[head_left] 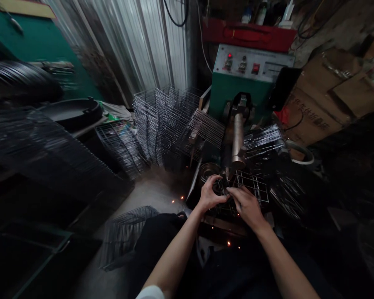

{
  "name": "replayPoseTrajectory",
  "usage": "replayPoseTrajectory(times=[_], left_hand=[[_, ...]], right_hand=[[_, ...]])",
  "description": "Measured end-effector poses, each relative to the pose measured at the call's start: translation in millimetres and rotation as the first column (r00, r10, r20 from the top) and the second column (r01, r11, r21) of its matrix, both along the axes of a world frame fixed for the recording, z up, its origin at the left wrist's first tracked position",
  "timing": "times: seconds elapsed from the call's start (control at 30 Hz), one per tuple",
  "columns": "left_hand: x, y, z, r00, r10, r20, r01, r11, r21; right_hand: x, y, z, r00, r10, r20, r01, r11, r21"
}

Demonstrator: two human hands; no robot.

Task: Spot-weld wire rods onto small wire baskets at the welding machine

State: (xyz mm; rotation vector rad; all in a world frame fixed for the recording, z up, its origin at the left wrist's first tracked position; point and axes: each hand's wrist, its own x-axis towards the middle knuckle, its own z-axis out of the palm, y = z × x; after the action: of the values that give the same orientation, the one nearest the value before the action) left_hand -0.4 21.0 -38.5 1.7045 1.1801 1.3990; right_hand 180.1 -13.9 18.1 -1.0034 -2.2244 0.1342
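Observation:
A small wire grid (254, 186) lies low under the metal electrode arm (237, 141) of a green spot-welding machine (239, 92). My left hand (211, 194) curls round the grid's near left part, thumb and fingers in a C shape. On the other side my right hand (245, 204) pinches at the grid beside the electrode tip, fingers bent and close together. Their fingertips almost meet below the tip, where dark parts and shadow hide the exact contact. Orange sparks (228, 243) scatter below my hands and to the left.
Stacked wire baskets (149, 124) stand left of the machine. Loose metal rods (263, 141) lie to its right, near cardboard boxes (318, 99). Another wire stack (127, 232) sits on the floor by my leg. A red tray (249, 35) with bottles rests on top of the machine.

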Motion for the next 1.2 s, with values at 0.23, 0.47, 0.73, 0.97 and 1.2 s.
replayPoseTrajectory(times=[0.23, 0.47, 0.73, 0.97, 1.2], left_hand=[[2.4, 1.6, 3.5, 0.999, 0.046, -0.026, -0.045, 0.999, 0.016], [-3.0, 18.2, 11.6, 0.995, 0.082, -0.064, -0.083, 0.997, -0.001], [-6.6, 38.6, 4.7, 0.997, 0.038, -0.067, -0.037, 0.999, 0.007], [-11.0, 43.0, 9.3, 0.990, 0.053, -0.130, -0.053, 0.999, 0.003], [-13.5, 40.0, 10.8, 0.981, 0.060, -0.185, -0.061, 0.998, 0.003]], right_hand=[[-2.4, 4.5, -1.3, 0.998, -0.031, -0.053, 0.030, 0.999, -0.015], [-5.4, 19.3, 3.4, 0.953, -0.303, -0.032, 0.304, 0.949, 0.077], [3.4, 34.7, 4.1, 0.964, -0.267, -0.008, 0.267, 0.964, -0.005], [2.2, 39.3, 5.7, 0.966, -0.259, -0.018, 0.259, 0.966, -0.016], [-0.6, 37.4, 2.7, 0.965, -0.255, -0.066, 0.252, 0.966, -0.052]])
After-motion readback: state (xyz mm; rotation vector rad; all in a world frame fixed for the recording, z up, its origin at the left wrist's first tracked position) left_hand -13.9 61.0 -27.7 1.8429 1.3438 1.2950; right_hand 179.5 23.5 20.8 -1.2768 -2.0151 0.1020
